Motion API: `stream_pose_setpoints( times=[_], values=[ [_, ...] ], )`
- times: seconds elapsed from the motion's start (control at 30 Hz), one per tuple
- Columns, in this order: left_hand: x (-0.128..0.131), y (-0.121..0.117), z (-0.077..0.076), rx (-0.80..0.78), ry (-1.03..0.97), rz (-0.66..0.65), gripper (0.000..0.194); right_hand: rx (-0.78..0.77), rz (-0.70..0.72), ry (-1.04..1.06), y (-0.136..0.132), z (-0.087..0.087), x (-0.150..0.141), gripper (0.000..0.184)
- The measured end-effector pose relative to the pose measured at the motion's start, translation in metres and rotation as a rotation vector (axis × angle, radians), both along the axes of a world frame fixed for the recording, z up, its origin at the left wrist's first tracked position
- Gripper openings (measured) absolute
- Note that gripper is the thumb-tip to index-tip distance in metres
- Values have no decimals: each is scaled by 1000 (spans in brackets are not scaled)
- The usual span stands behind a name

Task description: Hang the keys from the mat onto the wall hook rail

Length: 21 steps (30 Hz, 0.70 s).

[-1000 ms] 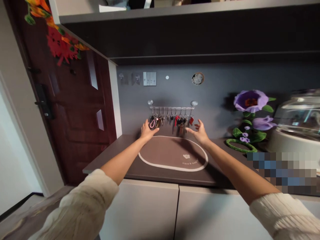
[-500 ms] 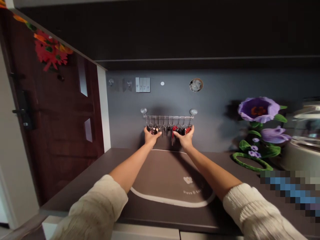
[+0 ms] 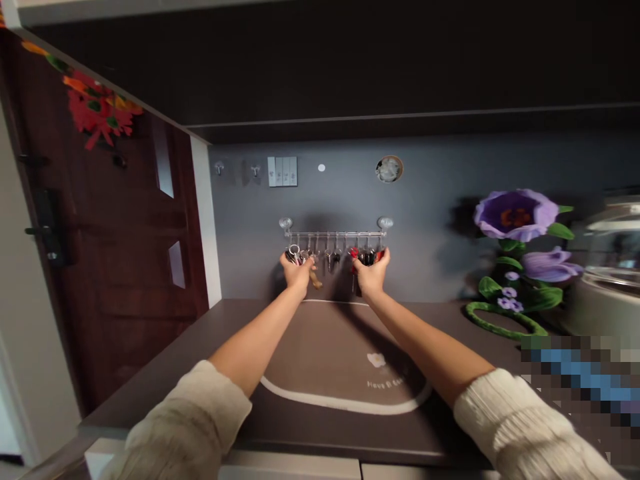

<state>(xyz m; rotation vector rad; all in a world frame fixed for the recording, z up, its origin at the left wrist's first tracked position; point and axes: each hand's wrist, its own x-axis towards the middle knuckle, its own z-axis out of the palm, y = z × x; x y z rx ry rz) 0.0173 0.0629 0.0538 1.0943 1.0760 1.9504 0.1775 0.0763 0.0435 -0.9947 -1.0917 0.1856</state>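
A clear hook rail (image 3: pixel 335 234) is fixed to the grey wall by two round mounts, and several bunches of keys hang from its hooks. At the left end, my left hand (image 3: pixel 297 273) is closed around a bunch of keys (image 3: pixel 293 253) with a ring; a brown tag (image 3: pixel 315 280) dangles beside the thumb. My right hand (image 3: pixel 371 275) is closed on keys (image 3: pixel 369 257) at the right end, with red pieces showing by its thumb and fingers. Between the hands, a few keys (image 3: pixel 329 259) hang untouched. My fingers partly hide what they hold.
Below lies a brown mat (image 3: pixel 320 353) with a pale border on the dark counter (image 3: pixel 175 360). Purple artificial flowers (image 3: pixel 516 217) and a glass-topped container (image 3: pixel 610 267) stand at the right. A dark shelf (image 3: pixel 320 67) overhangs; a red-brown door (image 3: pixel 115 267) is at the left.
My left hand has closed in, its thumb drawn toward the fingers, and the brown tag has come into sight. My right hand has gathered its keys a little to the right.
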Motion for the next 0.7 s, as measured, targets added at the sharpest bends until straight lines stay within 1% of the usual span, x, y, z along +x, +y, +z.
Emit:
stream_pose_setpoints(
  times=[0.1,0.2,0.27,0.4,0.5,0.57,0.6,0.63,0.7],
  values=[
    [-6,-6,12,7,6,-19,58,27,-24,-25,1,5,5,91],
    [-8,-6,26,30,61,29,54,73,-92,-71,7,12,8,81],
    [-8,-4,37,67,116,37,51,71,-91,-81,10,20,9,73],
    [-11,1,61,85,154,-51,48,58,-21,-58,12,46,8,64],
    [-13,-3,74,115,140,-151,46,37,23,3,3,69,6,63],
    [-15,-12,75,151,158,-238,45,-1,112,20,-9,79,7,62],
    [-16,-19,72,163,180,-289,45,-14,154,7,-15,81,8,61],
    [-18,-27,67,164,211,-336,46,-31,200,-20,-23,80,9,58],
    [-23,-43,49,121,304,-432,50,-93,294,-112,-39,70,12,53]
  ],
)
